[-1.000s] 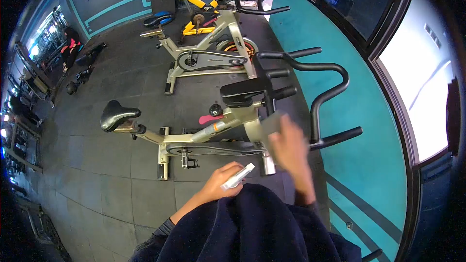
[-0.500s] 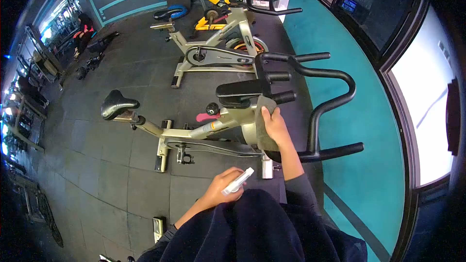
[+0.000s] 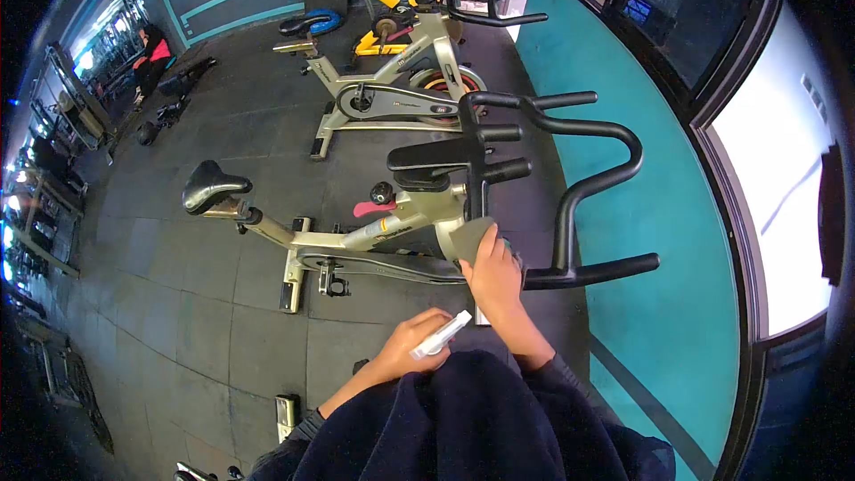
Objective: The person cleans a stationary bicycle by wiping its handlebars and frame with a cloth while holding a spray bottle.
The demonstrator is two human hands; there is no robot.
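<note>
My right hand (image 3: 495, 278) is closed on a grey cloth (image 3: 469, 239), which lies around the near side of the black handlebar (image 3: 570, 223) of a stationary exercise bike (image 3: 378, 233). Low in front of my body, my left hand (image 3: 403, 347) grips a white spray bottle (image 3: 442, 337); its pale head points up and right, and the rest is hidden by the hand and my dark clothing. The bike's black saddle (image 3: 214, 189) is at left, with a pink lever (image 3: 372, 209) and a round black knob (image 3: 382, 192) on its frame.
A second silver exercise bike (image 3: 383, 100) stands beyond, with a yellow one (image 3: 381, 43) behind it. A teal wall (image 3: 663, 187) runs along the right. Dark rubber tiles (image 3: 187, 258) cover the floor. A person (image 3: 151, 61) sits far left near gym machines.
My right hand has moved down and slightly left along the handlebar, and the cloth is now bunched beneath the fingers. The left hand stays nearly still with the spray bottle.
</note>
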